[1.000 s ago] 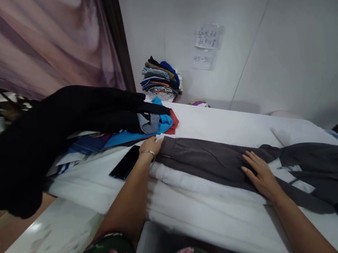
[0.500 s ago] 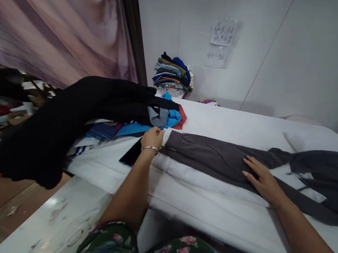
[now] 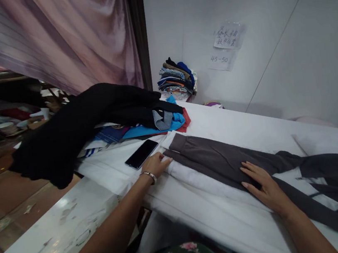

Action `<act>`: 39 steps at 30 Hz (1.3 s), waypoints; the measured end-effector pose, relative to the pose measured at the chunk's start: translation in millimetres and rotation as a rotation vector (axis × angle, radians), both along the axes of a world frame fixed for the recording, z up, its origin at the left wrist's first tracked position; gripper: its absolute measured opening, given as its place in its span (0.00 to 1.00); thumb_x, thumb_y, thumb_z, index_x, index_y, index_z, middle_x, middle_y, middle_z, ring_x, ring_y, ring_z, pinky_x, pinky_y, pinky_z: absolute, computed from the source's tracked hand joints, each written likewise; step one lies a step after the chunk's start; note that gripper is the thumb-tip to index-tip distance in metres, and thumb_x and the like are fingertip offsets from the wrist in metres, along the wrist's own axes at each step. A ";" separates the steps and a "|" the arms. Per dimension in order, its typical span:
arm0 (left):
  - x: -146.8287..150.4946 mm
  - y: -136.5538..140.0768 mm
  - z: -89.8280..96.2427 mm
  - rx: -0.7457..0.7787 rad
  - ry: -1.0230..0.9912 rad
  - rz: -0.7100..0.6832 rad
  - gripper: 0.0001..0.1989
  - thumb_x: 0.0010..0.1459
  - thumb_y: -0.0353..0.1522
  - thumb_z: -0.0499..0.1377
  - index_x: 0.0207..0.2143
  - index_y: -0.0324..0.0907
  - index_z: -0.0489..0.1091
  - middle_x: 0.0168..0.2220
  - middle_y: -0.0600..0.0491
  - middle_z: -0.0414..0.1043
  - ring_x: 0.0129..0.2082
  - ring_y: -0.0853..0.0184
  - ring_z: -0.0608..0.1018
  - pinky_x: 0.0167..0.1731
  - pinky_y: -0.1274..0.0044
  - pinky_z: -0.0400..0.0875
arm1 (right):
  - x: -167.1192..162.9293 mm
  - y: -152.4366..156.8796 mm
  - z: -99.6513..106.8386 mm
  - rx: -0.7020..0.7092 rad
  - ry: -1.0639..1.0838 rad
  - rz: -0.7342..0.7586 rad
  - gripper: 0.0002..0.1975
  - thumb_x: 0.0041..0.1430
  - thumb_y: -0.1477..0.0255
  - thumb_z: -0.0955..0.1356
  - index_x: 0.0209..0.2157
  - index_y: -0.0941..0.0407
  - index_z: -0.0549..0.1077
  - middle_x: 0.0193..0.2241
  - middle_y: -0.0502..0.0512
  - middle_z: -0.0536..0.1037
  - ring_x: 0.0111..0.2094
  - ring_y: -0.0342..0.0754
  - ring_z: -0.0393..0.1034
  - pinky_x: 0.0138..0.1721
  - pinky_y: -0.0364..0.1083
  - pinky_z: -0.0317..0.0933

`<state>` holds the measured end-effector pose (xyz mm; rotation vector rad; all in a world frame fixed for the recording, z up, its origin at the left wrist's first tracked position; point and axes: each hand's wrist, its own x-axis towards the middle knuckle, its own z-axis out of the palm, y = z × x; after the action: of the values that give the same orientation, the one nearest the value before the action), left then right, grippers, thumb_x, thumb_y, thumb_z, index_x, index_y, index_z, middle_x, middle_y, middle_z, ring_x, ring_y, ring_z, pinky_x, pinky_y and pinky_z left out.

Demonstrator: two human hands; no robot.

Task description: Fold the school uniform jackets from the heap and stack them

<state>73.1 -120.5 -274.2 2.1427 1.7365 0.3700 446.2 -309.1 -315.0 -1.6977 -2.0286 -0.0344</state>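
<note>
Background bowls (image 3: 5, 129) stand stacked, contents unclear; right hand (image 3: 265, 188) on grey garment (image 3: 212, 154).

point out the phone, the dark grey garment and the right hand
phone (image 3: 142, 154), head view, middle of its dark screen
dark grey garment (image 3: 212, 154), head view, a flat stretch of cloth
right hand (image 3: 263, 184), head view, back of the hand

The lower paper sheet (image 3: 220, 60) on the wall (image 3: 264, 0) bears the handwritten marking "45-50". The upper sheet (image 3: 226, 37), positioned directly above it, carries two lines of handwritten Chinese characters; these are too blurred to transcribe with certainty.
</note>
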 end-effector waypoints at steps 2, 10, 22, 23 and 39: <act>-0.3 1.6 3.8 0.005 0.015 -0.009 0.16 0.55 0.46 0.52 0.30 0.44 0.68 0.30 0.53 0.74 0.32 0.64 0.75 0.28 0.76 0.60 | -0.1 -0.5 -0.2 -0.011 -0.035 -0.009 0.24 0.59 0.60 0.64 0.57 0.50 0.64 0.60 0.57 0.61 0.62 0.57 0.51 0.59 0.62 0.49; -15.7 1.5 2.0 -0.008 0.166 0.000 0.11 0.55 0.38 0.49 0.24 0.45 0.63 0.28 0.52 0.73 0.32 0.63 0.75 0.27 0.75 0.57 | 1.9 -1.8 -1.4 -0.090 -0.047 -0.036 0.19 0.60 0.59 0.63 0.50 0.51 0.70 0.60 0.57 0.61 0.62 0.58 0.52 0.59 0.65 0.47; 18.9 -10.2 53.1 0.317 0.233 -0.168 0.12 0.57 0.38 0.51 0.36 0.42 0.70 0.40 0.46 0.72 0.43 0.58 0.73 0.40 0.70 0.65 | -7.8 3.3 4.0 0.120 -0.035 -0.119 0.22 0.61 0.60 0.61 0.55 0.51 0.66 0.62 0.56 0.57 0.64 0.56 0.46 0.61 0.62 0.45; 29.0 -10.4 57.3 0.355 0.184 -0.223 0.13 0.58 0.39 0.51 0.38 0.42 0.70 0.41 0.46 0.72 0.44 0.58 0.72 0.43 0.70 0.65 | -9.3 4.4 3.4 0.104 -0.054 -0.148 0.22 0.62 0.60 0.61 0.56 0.50 0.65 0.63 0.55 0.56 0.64 0.56 0.45 0.61 0.62 0.44; 104.6 31.2 -8.6 0.376 0.425 -0.593 0.30 0.57 0.45 0.45 0.58 0.41 0.62 0.62 0.43 0.56 0.63 0.50 0.54 0.57 0.54 0.48 | -25.1 7.1 25.2 -0.198 0.013 -0.244 0.25 0.61 0.59 0.62 0.59 0.49 0.62 0.63 0.56 0.55 0.64 0.54 0.45 0.62 0.60 0.39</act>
<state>177.7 -89.3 -282.8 3.0516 1.1718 0.0794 421.1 -301.9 -289.9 -2.0553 -1.8551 0.0987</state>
